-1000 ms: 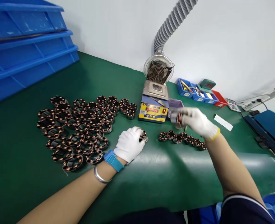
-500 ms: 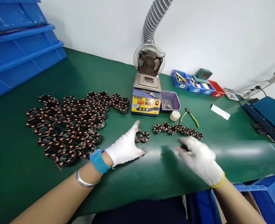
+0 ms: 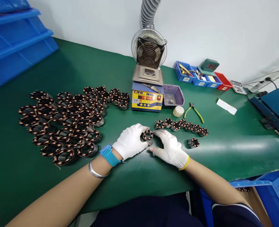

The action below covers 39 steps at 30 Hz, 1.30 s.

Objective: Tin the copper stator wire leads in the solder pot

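A small motor stator (image 3: 148, 135) with copper windings stands on the green table between my hands. My left hand (image 3: 131, 142), in a white glove with bare-looking dark fingertips, closes its thumb and fingers around it. From the other side my right hand (image 3: 170, 148), also gloved, reaches toward the same stator. Its thumb and fingers are apart, and its forefinger tip is at the stator's edge; whether it touches I cannot tell. Behind the right hand, a single stator (image 3: 193, 142) sits in front of a row of stators (image 3: 176, 126).
Many larger stators (image 3: 65, 134) crowd the left. A solder pot (image 3: 147, 97) stands at the back below a fan (image 3: 149, 53), beside a purple tray (image 3: 174, 94). Green-handled cutters (image 3: 193, 112) and a round white pad (image 3: 178, 111) lie to its right. Small blue bins (image 3: 184, 74) line the wall.
My right hand has moved left from the stator row to the stator by my left hand. My left fingers have closed around that stator. A single stator now shows where my right hand was.
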Each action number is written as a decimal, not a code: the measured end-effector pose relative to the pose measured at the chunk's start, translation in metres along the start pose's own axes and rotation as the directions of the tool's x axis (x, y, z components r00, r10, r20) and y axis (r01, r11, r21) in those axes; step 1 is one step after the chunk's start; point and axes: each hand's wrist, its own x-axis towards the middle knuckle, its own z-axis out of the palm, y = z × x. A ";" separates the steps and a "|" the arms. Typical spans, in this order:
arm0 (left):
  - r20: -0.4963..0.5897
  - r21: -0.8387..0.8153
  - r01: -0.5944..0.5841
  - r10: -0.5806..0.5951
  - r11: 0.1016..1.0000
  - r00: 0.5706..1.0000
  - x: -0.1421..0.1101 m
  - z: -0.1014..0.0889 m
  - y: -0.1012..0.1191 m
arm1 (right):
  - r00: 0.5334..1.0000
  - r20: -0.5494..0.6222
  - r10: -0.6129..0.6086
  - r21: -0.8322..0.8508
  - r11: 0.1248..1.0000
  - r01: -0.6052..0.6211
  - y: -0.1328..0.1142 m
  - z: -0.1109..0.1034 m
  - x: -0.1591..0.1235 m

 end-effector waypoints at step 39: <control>0.320 -0.908 0.246 0.183 0.339 0.930 -0.024 -0.055 -0.003 | 0.956 -0.141 0.259 0.756 0.651 -0.065 -0.009 -0.008 0.006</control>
